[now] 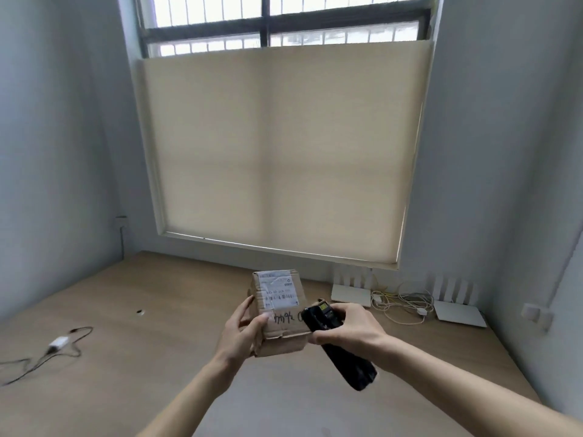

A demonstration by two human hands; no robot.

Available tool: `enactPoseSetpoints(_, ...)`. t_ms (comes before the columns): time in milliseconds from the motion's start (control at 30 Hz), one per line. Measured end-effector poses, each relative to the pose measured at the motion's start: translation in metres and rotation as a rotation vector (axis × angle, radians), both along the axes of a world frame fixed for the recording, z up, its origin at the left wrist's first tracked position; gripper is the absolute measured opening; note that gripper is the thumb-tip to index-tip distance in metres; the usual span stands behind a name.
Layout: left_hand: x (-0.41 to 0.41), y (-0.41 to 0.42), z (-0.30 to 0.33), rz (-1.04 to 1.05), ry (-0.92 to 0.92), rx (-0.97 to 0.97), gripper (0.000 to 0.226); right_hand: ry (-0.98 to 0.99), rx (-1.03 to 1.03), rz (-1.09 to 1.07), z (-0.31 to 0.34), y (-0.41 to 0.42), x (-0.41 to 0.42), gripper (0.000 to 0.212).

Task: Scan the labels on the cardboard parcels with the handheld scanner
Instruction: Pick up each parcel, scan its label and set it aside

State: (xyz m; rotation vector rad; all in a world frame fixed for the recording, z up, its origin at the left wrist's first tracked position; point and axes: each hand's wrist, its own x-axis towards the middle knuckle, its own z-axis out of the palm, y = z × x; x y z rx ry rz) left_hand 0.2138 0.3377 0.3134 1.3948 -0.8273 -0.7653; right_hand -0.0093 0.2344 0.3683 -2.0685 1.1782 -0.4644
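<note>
I held the small cardboard box (279, 313) above the desk (132, 310) in my left hand (241, 329), fingers curled on its left side. It seemed light and stiff, best gripped by the sides. My right hand (350, 326) grasped the black scanner (334, 339); its long axis slanted, head toward the label (277, 290), which faced up.

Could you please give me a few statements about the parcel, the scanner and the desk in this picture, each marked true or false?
1. The left hand grips the parcel. True.
2. The right hand holds the scanner. True.
3. The parcel's label faces down. False: it faces up.
4. The parcel rests on the desk. False: it is held above it.
5. Two white routers stand by the wall. True.
</note>
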Motion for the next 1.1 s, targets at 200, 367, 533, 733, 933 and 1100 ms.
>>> enactPoseSetpoints(200,0.117,0.123,0.005,0.175,0.06,0.034,0.028,-0.147,0.103,0.271,0.005,0.084,0.149,0.045)
enactPoseSetpoints(367,0.199,0.24,-0.008,0.388,0.069,0.066,0.026,-0.217,0.184,0.456,-0.014,0.175,0.262,0.045)
enactPoseSetpoints(533,0.263,0.35,-0.028,0.57,0.038,0.101,0.045,-0.174,0.221,0.664,-0.033,0.259,0.356,0.047)
enactPoseSetpoints(733,0.332,0.459,-0.055,0.736,0.03,0.202,0.065,-0.141,0.252,0.874,-0.052,0.337,0.465,0.058)
enactPoseSetpoints(933,0.411,0.511,-0.084,0.865,0.04,0.261,0.066,-0.052,0.273,1.007,-0.089,0.379,0.578,0.059)
enactPoseSetpoints(1100,0.492,0.514,-0.118,0.928,0.081,0.321,0.065,0.012,0.289,1.025,-0.134,0.382,0.681,0.053)
